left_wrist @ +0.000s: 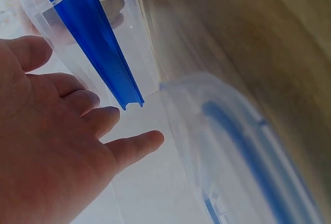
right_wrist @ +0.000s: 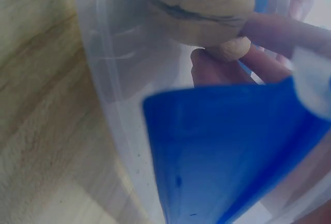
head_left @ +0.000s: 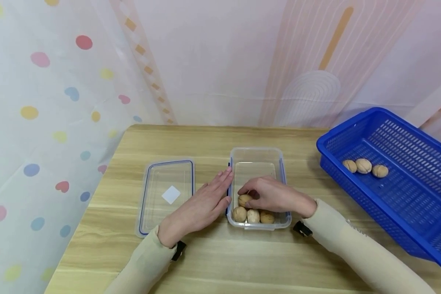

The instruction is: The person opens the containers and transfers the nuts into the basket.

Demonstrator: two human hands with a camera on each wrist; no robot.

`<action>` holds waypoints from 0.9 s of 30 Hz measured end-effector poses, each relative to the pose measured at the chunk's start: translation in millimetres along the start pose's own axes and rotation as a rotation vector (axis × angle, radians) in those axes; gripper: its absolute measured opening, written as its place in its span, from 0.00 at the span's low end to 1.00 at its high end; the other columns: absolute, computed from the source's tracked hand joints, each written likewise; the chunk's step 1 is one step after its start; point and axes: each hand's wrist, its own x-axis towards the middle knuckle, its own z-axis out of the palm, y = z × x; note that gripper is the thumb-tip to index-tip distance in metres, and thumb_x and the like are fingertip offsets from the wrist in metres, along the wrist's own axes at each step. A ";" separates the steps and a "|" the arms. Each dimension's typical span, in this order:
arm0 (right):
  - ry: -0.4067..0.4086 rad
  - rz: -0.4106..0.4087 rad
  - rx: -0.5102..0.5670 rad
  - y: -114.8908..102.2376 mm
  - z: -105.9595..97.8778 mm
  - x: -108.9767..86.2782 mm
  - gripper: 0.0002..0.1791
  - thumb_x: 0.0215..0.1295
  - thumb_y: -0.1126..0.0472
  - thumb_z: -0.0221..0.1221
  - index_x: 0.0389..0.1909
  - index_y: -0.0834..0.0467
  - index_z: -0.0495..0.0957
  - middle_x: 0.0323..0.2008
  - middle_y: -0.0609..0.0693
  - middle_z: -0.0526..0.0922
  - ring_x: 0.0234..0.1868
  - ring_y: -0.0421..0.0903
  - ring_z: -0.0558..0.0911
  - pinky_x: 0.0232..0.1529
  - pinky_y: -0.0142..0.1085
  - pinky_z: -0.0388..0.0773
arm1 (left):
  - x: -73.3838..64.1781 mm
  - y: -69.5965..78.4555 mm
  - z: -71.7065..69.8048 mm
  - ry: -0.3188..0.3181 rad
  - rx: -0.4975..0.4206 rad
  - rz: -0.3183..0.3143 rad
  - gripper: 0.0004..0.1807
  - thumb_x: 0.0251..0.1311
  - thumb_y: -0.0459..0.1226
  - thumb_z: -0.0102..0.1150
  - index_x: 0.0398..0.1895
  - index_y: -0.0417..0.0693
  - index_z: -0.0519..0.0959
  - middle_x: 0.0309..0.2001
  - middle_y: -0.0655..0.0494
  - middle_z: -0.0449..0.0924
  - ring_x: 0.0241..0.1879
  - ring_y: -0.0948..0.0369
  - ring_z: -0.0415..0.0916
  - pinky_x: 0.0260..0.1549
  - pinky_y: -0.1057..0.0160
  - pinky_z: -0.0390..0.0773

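A clear plastic box (head_left: pixel 256 155) with blue side clips stands lidless on the table, with three walnuts in a row along its near end. Inside it, my right hand (head_left: pixel 275 195) holds another walnut (head_left: pixel 244 200) between thumb and fingers, just above the left of that row. My left hand (head_left: pixel 202 206) lies with straight fingers along the box's left side, its fingertips at the rim. A blue clip (left_wrist: pixel 98 43) hangs near those fingers in the left wrist view. In the right wrist view, a walnut (right_wrist: pixel 201 12) with a dark seam partly hides the right fingers.
Left of the box lies its clear lid (head_left: pixel 169 171) with a blue seal and a white label (head_left: pixel 170 194). A blue perforated basket (head_left: pixel 375 216) stands at the right, holding three walnuts (head_left: pixel 363 165). A patterned cloth (head_left: pixel 220 61) hangs behind the table.
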 end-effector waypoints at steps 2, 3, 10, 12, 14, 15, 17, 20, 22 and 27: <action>0.009 0.002 0.016 -0.6 -0.1 -2.2 0.18 0.68 0.62 0.68 0.57 0.61 0.85 0.52 0.51 0.87 0.48 0.41 0.83 0.52 0.40 0.82 | -0.3 0.1 0.6 -0.002 -0.002 0.000 0.35 0.83 0.46 0.39 0.84 0.46 0.45 0.84 0.56 0.35 0.82 0.52 0.40 0.74 0.36 0.55; 0.018 -0.004 0.019 -0.7 0.0 -3.1 0.18 0.68 0.62 0.68 0.57 0.61 0.85 0.52 0.51 0.87 0.49 0.42 0.84 0.52 0.41 0.82 | -0.5 0.1 0.9 -0.001 -0.003 0.001 0.35 0.83 0.46 0.40 0.84 0.45 0.45 0.84 0.56 0.36 0.82 0.52 0.40 0.74 0.36 0.55; 0.087 -0.060 0.019 -1.4 -0.4 -8.9 0.17 0.66 0.65 0.67 0.56 0.61 0.85 0.52 0.51 0.87 0.50 0.43 0.84 0.52 0.41 0.82 | -0.3 -0.5 1.3 0.006 0.011 0.011 0.35 0.83 0.47 0.39 0.84 0.45 0.45 0.84 0.54 0.36 0.82 0.52 0.40 0.73 0.36 0.56; 0.103 -0.080 0.018 -1.4 -0.4 -10.8 0.17 0.66 0.65 0.67 0.56 0.61 0.85 0.52 0.51 0.87 0.49 0.43 0.84 0.51 0.40 0.82 | -0.5 -0.6 1.3 0.005 0.013 0.009 0.34 0.83 0.47 0.39 0.84 0.44 0.45 0.84 0.54 0.36 0.82 0.52 0.40 0.73 0.36 0.56; 0.117 -0.091 0.021 -1.8 -0.7 -13.0 0.18 0.66 0.65 0.67 0.56 0.61 0.85 0.52 0.51 0.87 0.50 0.43 0.84 0.52 0.41 0.82 | -0.6 -0.5 1.3 0.009 0.012 0.009 0.34 0.83 0.47 0.39 0.84 0.44 0.46 0.84 0.54 0.36 0.82 0.51 0.41 0.73 0.36 0.56; 0.124 -0.095 0.028 -2.2 -1.2 -14.3 0.18 0.66 0.65 0.67 0.56 0.62 0.85 0.53 0.52 0.87 0.51 0.44 0.84 0.53 0.42 0.82 | -0.4 -0.4 1.3 0.012 0.012 0.011 0.34 0.83 0.47 0.39 0.84 0.44 0.46 0.84 0.54 0.36 0.82 0.51 0.41 0.73 0.36 0.56; 0.136 -0.094 0.046 -2.3 -1.9 -16.8 0.18 0.67 0.65 0.67 0.57 0.62 0.84 0.54 0.52 0.86 0.54 0.46 0.84 0.55 0.44 0.82 | -0.1 -0.5 1.3 0.018 0.015 0.016 0.34 0.83 0.46 0.40 0.84 0.44 0.46 0.84 0.54 0.36 0.82 0.50 0.41 0.73 0.36 0.56; 0.148 -0.083 0.073 -3.1 -3.9 -21.4 0.19 0.68 0.65 0.66 0.59 0.62 0.83 0.56 0.52 0.86 0.57 0.49 0.83 0.58 0.47 0.80 | 0.7 -0.7 1.6 0.027 0.019 0.024 0.35 0.83 0.46 0.40 0.84 0.44 0.46 0.84 0.54 0.37 0.82 0.49 0.42 0.73 0.36 0.56; 0.154 -0.081 0.079 -3.7 -5.0 -24.2 0.19 0.69 0.64 0.66 0.60 0.61 0.83 0.57 0.51 0.85 0.59 0.49 0.82 0.60 0.48 0.80 | 0.8 -0.6 1.8 0.029 0.020 0.023 0.35 0.83 0.46 0.40 0.84 0.44 0.46 0.84 0.54 0.37 0.82 0.50 0.42 0.73 0.36 0.56; 0.183 -0.084 0.079 -6.7 -7.3 -31.1 0.19 0.70 0.63 0.66 0.61 0.60 0.83 0.57 0.50 0.85 0.59 0.48 0.82 0.60 0.49 0.79 | 1.1 0.0 2.3 0.026 0.019 0.012 0.35 0.83 0.46 0.40 0.84 0.44 0.47 0.84 0.55 0.37 0.82 0.52 0.41 0.73 0.36 0.56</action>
